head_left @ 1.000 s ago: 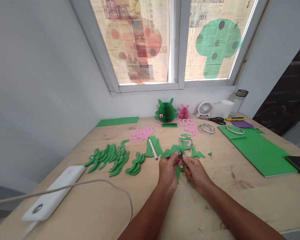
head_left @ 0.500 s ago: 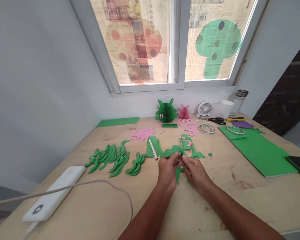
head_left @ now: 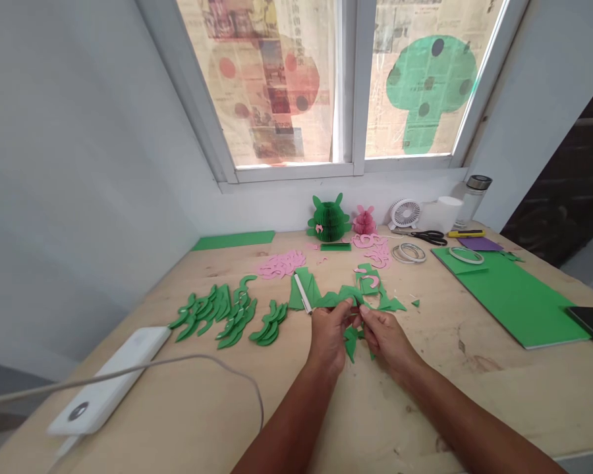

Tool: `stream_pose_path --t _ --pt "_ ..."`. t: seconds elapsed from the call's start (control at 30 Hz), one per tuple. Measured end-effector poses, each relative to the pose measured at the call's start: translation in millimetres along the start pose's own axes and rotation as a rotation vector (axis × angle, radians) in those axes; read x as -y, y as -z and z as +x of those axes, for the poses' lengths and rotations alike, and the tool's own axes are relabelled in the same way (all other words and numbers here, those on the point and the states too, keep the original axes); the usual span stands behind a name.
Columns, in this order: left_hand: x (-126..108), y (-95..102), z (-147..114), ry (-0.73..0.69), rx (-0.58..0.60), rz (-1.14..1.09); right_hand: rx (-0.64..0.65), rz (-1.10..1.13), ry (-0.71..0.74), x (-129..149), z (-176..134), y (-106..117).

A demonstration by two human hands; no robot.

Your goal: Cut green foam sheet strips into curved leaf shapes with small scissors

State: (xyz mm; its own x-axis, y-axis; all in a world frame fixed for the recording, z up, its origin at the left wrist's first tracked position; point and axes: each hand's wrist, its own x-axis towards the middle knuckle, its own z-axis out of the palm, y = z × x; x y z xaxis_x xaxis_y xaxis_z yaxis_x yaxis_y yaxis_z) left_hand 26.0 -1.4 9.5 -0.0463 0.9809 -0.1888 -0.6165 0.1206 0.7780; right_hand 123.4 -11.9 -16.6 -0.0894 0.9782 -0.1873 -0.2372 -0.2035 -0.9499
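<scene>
Between my hands is a green paper cutout (head_left: 350, 293) with a wavy edge, pointing away from me. My left hand (head_left: 329, 330) pinches it between thumb and fingers. Close beside it, the fingertips of my right hand (head_left: 384, 334) are closed at the cutout's right end; what exactly they pinch is partly hidden. Green paper scraps (head_left: 350, 345) lie under and between the hands. Just beyond, a white pen (head_left: 303, 293) rests on a folded green paper piece (head_left: 315, 284). More green offcuts (head_left: 388, 303) and a pink curved strip (head_left: 372, 282) lie behind my right hand.
Stacked green curved cutouts (head_left: 237, 322) and a white power bank (head_left: 111, 382) with a cable occupy the left. Pink cutouts (head_left: 281, 264), a green paper figure (head_left: 329, 219), scissors (head_left: 427, 237), tape rolls (head_left: 408, 253) and a fan (head_left: 405, 214) stand farther back. Green sheets (head_left: 518, 303) lie right.
My left hand has shifted very slightly left with the green paper cutout. My right hand looks almost unchanged.
</scene>
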Motion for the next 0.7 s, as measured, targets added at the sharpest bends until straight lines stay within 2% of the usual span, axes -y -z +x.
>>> stream_pose_path --t 0.43,0.7 --pt "-6.9 5.4 4.6 0.048 0.1 0.127 0.011 -0.012 0.005 1.8 -1.9 0.5" --pt "-11.4 6.0 4.5 0.08 0.099 0.127 0.014 -0.049 0.027 1.1 -2.0 1.1"
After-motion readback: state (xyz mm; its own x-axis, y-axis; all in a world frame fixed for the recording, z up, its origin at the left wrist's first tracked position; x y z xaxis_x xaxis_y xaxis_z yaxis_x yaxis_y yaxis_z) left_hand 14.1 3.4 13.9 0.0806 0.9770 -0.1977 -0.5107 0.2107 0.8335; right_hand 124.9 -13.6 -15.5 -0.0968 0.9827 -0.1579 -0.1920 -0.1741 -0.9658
